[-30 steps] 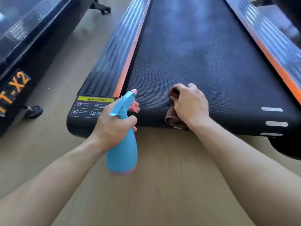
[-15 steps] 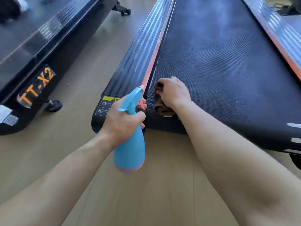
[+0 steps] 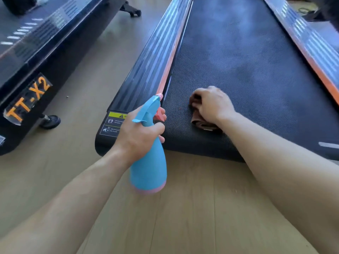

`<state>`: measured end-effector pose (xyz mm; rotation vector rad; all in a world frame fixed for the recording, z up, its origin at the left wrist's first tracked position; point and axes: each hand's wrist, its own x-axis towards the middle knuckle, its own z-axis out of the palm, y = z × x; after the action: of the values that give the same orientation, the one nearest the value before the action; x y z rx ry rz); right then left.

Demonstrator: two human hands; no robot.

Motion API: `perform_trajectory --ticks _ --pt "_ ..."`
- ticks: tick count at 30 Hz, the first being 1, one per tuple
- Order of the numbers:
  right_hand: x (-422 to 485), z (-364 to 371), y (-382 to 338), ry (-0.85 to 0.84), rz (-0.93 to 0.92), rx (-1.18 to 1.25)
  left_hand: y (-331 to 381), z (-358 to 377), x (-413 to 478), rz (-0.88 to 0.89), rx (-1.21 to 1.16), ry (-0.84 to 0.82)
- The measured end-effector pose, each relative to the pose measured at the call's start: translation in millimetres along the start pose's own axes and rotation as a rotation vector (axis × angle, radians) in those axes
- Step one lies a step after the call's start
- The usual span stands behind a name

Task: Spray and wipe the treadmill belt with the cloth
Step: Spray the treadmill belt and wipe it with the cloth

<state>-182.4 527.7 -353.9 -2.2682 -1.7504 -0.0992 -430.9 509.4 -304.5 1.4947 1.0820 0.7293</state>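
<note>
The black treadmill belt [image 3: 247, 66] runs away from me between two orange-edged side rails. My right hand [image 3: 213, 105] grips a bunched brown cloth [image 3: 200, 123] and presses it on the belt near its rear end, left of centre. My left hand [image 3: 139, 134] holds a light blue spray bottle [image 3: 149, 165] with a pink trigger upright over the floor, just in front of the treadmill's rear left corner. Its nozzle points toward the belt.
The left side rail [image 3: 152, 66] carries a yellow warning sticker [image 3: 111, 123] at its rear end. A second black treadmill [image 3: 27, 92] marked TT-X2 stands at the left, with a round foot on the wooden floor [image 3: 183, 217]. The right rail [image 3: 315, 50] runs along the right.
My right hand has slid the cloth to the right, away from the left rail and slightly up the belt. The left hand still holds the bottle in about the same place.
</note>
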Motion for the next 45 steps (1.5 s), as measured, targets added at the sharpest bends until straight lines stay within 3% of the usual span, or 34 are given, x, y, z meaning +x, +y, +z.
perform_trajectory --ticks 4,13,19,24,27,30,32,35,38,42,45 --pt "-22 4 -31 -0.012 -0.242 -0.019 14 -3 13 -0.037 -0.011 -0.004" --pt "85 31 -52 0.004 0.091 0.041 25 -9 41 -0.138 -0.162 -0.029" --pt "23 17 -52 -0.109 -0.275 0.036 28 -10 42 -0.176 -0.112 -0.01" --pt "74 22 -47 -0.041 -0.025 0.053 29 5 38 -0.161 -0.055 -0.032" --pt "23 8 -43 -0.1 -0.083 0.025 29 28 41 -0.116 0.024 -0.079" --pt "-53 -16 18 -0.099 -0.093 0.042 34 61 41 -0.088 0.077 -0.161" --pt "-81 -34 80 -0.045 0.056 0.007 37 81 41 -0.085 0.076 -0.202" --pt "-61 -46 166 0.042 0.312 -0.076 37 105 43 -0.058 0.114 -0.243" --pt "-32 -43 186 0.057 0.422 -0.066 37 122 45 -0.048 0.184 -0.259" --pt "-85 -33 127 0.069 0.176 -0.025 47 133 47 -0.049 0.183 -0.281" --pt "-93 -42 127 -0.026 0.005 0.03 55 133 47 -0.053 0.137 -0.246"
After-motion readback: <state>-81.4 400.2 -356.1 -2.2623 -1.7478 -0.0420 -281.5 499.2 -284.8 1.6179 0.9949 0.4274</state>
